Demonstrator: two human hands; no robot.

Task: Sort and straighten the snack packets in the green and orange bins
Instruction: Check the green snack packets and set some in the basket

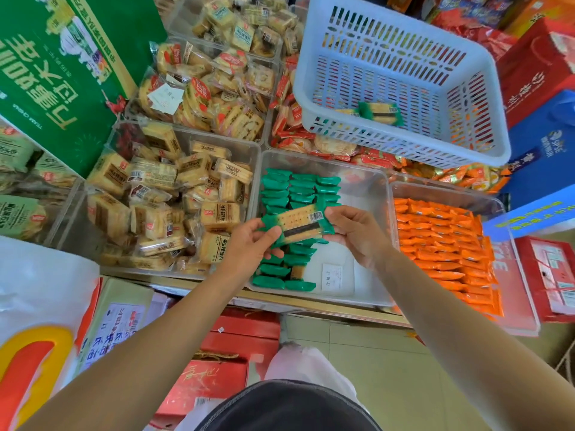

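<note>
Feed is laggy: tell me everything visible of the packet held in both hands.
The packet has green ends and a clear middle showing a pale dotted cracker, a dark filling stripe and a barcode label. The left hand and right hand pinch its ends, holding it above the bin of green packets.

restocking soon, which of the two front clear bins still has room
The clear plastic bin of green packets: its right half shows bare floor with a white paper label. The clear bin of orange packets is packed in rows across.
</note>
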